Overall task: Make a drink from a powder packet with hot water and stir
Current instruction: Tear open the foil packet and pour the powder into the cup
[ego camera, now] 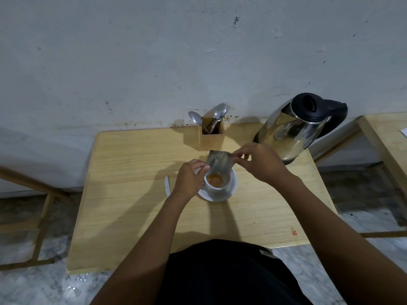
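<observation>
A white cup [218, 186] stands on a white saucer [232, 190] in the middle of the wooden table [132, 194]. Orange-brown powder [215, 179] lies in the cup's bottom. Directly above the cup I hold a silver powder packet [219, 162], tilted down toward the cup. My left hand [189, 181] pinches the packet's lower left corner, and my right hand [259, 162] pinches its upper right corner. A steel electric kettle [290, 128] with a black lid and handle stands at the table's back right.
A wooden holder [211, 137] with spoons and a fork [218, 115] stands at the back by the wall. A small white strip [167, 185] lies left of the saucer. Another wooden table [385, 137] is to the right; a wooden frame [41, 208] to the left.
</observation>
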Tool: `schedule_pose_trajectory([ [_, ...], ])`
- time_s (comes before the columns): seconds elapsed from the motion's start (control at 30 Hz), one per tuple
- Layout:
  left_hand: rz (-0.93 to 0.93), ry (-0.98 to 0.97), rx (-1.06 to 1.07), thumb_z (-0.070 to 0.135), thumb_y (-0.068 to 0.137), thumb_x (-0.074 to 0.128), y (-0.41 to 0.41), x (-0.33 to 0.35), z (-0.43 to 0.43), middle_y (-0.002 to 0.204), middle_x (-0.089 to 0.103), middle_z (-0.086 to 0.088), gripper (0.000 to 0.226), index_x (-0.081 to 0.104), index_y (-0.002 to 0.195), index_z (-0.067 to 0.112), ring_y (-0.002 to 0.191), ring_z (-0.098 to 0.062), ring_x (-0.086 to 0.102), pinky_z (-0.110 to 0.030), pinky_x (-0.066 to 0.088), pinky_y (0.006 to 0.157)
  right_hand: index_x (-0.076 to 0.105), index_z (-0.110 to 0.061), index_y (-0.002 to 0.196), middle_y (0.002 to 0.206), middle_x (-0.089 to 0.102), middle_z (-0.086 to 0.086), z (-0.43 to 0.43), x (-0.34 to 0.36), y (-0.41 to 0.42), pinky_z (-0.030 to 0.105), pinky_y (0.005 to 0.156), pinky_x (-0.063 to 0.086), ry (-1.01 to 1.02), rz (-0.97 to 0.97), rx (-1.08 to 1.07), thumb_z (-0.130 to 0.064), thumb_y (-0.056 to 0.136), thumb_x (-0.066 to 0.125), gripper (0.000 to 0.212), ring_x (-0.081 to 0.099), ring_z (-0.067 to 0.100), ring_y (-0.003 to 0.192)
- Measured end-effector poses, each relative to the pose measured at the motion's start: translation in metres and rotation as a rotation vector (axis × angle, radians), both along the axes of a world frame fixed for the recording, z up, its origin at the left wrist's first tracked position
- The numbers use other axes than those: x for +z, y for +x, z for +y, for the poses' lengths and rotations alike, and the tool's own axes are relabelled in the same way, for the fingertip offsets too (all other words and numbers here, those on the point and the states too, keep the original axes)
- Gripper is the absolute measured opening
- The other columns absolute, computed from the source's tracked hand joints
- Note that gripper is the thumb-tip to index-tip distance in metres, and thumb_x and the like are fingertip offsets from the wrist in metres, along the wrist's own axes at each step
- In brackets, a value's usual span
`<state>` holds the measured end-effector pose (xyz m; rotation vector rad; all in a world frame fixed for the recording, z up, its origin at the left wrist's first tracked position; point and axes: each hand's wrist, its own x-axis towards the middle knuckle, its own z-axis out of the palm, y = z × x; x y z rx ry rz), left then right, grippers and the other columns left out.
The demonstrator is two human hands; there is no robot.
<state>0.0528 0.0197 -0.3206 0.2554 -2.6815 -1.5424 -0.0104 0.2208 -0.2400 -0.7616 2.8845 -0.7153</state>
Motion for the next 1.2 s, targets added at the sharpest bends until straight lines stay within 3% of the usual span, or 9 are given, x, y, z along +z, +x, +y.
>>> schedule_pose_trajectory([
  [0.13,0.012,0.008,0.009,0.010,0.089,0.061,0.001,0.000,0.002,0.089,0.068,-0.009,0.015,0.073,0.090,0.000,0.078,-0.014,0.058,0.000,0.035,0.065,0.078,-0.030,0.093,0.081,0.071,-0.016,-0.003,0.003,0.005,0.026,0.074,0.033,-0.017,0.020,-0.088,-0.037,0.085,0.071,0.013,0.052,0.005,0.065],
  [0.23,0.024,0.013,0.017,0.010,0.089,0.061,0.002,-0.001,0.003,0.089,0.069,-0.011,0.015,0.072,0.090,0.000,0.078,-0.014,0.058,0.001,0.035,0.065,0.079,-0.028,0.091,0.059,0.049,-0.029,-0.004,0.005,0.009,0.025,0.072,0.030,-0.039,0.043,-0.138,-0.037,0.084,0.073,0.013,0.045,-0.003,0.057],
  [0.33,0.020,0.021,0.023,0.010,0.089,0.061,0.002,0.000,0.005,0.087,0.067,-0.008,0.015,0.073,0.090,0.000,0.076,-0.013,0.058,-0.001,0.036,0.064,0.078,-0.028,0.091,0.055,0.039,-0.031,-0.004,0.002,0.013,0.028,0.074,0.035,-0.041,0.054,-0.154,-0.036,0.085,0.072,0.012,0.044,-0.006,0.057],
  [0.43,0.017,0.031,0.019,0.010,0.090,0.060,0.003,0.001,0.007,0.083,0.064,-0.002,0.015,0.072,0.089,0.001,0.072,-0.009,0.056,-0.001,0.036,0.063,0.077,-0.028,0.089,0.058,0.045,-0.032,-0.003,-0.002,0.013,0.032,0.079,0.039,-0.055,0.038,-0.188,-0.036,0.085,0.072,0.010,0.046,-0.003,0.059],
  [0.53,0.003,0.041,0.010,0.011,0.090,0.059,0.004,0.002,0.007,0.074,0.058,0.006,0.016,0.071,0.085,0.002,0.066,-0.001,0.053,-0.003,0.035,0.060,0.078,-0.031,0.088,0.073,0.065,-0.025,-0.002,-0.006,0.015,0.037,0.085,0.045,-0.068,0.052,-0.198,-0.038,0.084,0.072,0.009,0.049,0.002,0.065],
  [0.8,0.015,0.033,0.011,0.009,0.090,0.059,0.006,0.004,0.008,0.068,0.053,0.012,0.017,0.070,0.081,0.000,0.063,-0.001,0.051,-0.004,0.036,0.060,0.076,-0.037,0.085,0.088,0.072,-0.021,-0.002,-0.013,0.020,0.040,0.099,0.038,-0.087,0.056,-0.234,-0.040,0.084,0.072,0.005,0.047,-0.004,0.068],
  [0.97,0.009,0.046,0.021,0.010,0.090,0.060,0.006,0.002,0.009,0.078,0.060,0.003,0.015,0.072,0.087,0.003,0.066,0.000,0.055,-0.006,0.037,0.059,0.075,-0.039,0.086,0.088,0.073,-0.021,-0.003,-0.013,0.023,0.037,0.100,0.032,-0.090,0.036,-0.287,-0.043,0.084,0.071,0.007,0.053,-0.006,0.074],
  [1.1,0.011,0.056,0.028,0.010,0.090,0.060,0.008,0.002,0.010,0.081,0.062,0.003,0.015,0.073,0.089,0.004,0.067,0.000,0.056,-0.015,0.041,0.062,0.075,-0.038,0.084,0.080,0.067,-0.025,-0.005,-0.012,0.027,0.044,0.093,0.045,-0.140,-0.037,-0.279,-0.040,0.082,0.073,0.004,0.056,-0.004,0.073],
  [1.2,0.026,0.046,0.018,0.009,0.089,0.060,0.007,0.002,0.010,0.083,0.064,0.002,0.014,0.074,0.089,0.004,0.069,-0.002,0.057,-0.014,0.041,0.064,0.075,-0.036,0.084,0.079,0.067,-0.024,-0.004,-0.012,0.028,0.041,0.087,0.049,-0.161,-0.007,-0.331,-0.039,0.083,0.073,0.004,0.057,-0.005,0.070],
])
